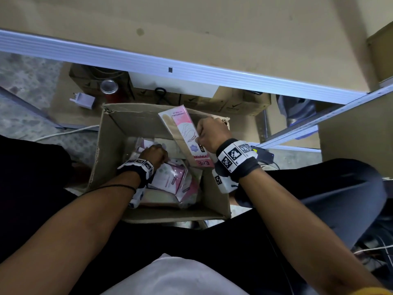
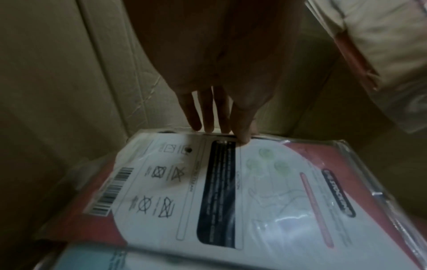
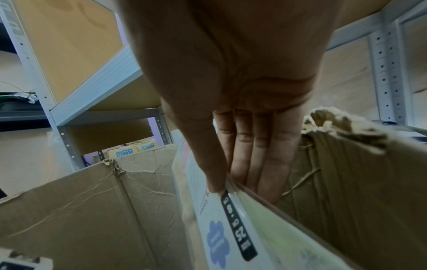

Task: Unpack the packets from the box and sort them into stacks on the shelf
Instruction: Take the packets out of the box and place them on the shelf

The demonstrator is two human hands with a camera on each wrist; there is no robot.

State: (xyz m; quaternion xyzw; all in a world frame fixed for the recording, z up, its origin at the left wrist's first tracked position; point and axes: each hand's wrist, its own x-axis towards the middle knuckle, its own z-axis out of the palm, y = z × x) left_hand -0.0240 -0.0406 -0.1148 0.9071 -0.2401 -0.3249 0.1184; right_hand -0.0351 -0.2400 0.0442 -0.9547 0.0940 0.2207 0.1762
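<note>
An open cardboard box [image 1: 106, 145] stands on the floor between my knees, below the shelf [image 1: 191, 69]. Several pink and white packets [image 1: 170, 179] in clear wrap lie inside it. My right hand [image 1: 209, 133] pinches a long pink and white packet [image 1: 182, 133] and holds it tilted above the box's far right side. In the right wrist view the thumb [image 3: 215, 179] lies on its face and the fingers sit behind it. My left hand [image 1: 155, 154] is down in the box. Its thumb [image 2: 245, 137] and fingers grip the far edge of a red and white packet [image 2: 208, 182].
Under the shelf sit brown cartons [image 1: 240, 103], a red can [image 1: 108, 88], a white plug adapter [image 1: 83, 100] and a white cable [image 1: 70, 130]. A perforated shelf post [image 1: 319, 122] runs at the right. My dark-trousered legs [image 1: 319, 188] flank the box.
</note>
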